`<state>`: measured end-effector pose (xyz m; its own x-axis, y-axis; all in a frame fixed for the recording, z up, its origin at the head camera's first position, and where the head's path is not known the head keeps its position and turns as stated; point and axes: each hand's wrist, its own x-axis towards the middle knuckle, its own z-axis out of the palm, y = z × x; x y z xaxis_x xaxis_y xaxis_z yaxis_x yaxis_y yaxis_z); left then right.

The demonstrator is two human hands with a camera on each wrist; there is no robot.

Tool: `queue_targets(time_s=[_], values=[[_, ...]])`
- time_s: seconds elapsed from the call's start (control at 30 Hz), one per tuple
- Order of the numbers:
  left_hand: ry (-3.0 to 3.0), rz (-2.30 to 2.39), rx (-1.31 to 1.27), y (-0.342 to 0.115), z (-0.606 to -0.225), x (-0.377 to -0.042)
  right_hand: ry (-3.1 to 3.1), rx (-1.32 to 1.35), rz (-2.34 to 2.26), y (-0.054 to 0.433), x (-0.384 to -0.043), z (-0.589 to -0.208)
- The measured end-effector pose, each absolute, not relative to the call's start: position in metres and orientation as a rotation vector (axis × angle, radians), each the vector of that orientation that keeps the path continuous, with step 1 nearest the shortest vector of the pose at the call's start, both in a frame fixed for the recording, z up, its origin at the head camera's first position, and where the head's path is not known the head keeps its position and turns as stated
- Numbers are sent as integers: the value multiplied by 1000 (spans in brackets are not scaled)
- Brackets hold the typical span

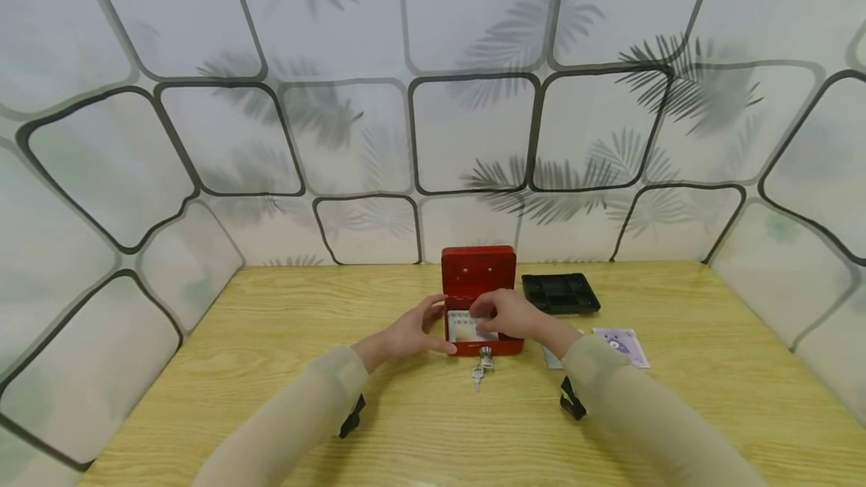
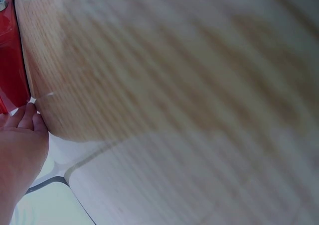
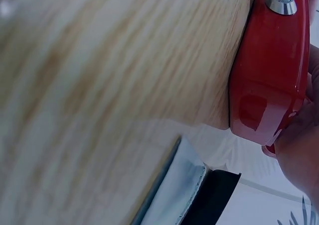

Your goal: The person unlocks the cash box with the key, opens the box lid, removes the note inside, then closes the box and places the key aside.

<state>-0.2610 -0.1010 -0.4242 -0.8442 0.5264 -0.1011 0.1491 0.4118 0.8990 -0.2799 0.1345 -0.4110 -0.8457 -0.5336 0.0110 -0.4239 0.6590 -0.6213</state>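
A red cash box (image 1: 482, 348) stands with its lid (image 1: 478, 270) raised, and play banknotes (image 1: 463, 327) lie inside. My left hand (image 1: 413, 331) grips the box's left side, thumb at the front corner and fingers farther back; the left wrist view shows these fingers (image 2: 27, 118) against the red wall. My right hand (image 1: 507, 312) reaches over the box's right side with bent fingers down at the banknotes. Its fingertips are hidden by the box wall in the right wrist view, so I cannot tell whether they pinch a note. A key sits in the lock (image 3: 281, 2), with another key (image 1: 477, 374) hanging below.
A black compartment tray (image 1: 560, 293) lies behind and right of the box. A purple play banknote (image 1: 622, 346) is on the wooden table (image 1: 419, 427) to the right. Beside the right forearm lies a pale blue wallet (image 3: 174, 185) with a dark inside. A patterned curtain surrounds the table.
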Motion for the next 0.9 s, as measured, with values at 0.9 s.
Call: queue_targets(time_s=[0.9], values=[[2318,1396,584,-101,-426,-262,2740,-858,-956,136,-279,-408]])
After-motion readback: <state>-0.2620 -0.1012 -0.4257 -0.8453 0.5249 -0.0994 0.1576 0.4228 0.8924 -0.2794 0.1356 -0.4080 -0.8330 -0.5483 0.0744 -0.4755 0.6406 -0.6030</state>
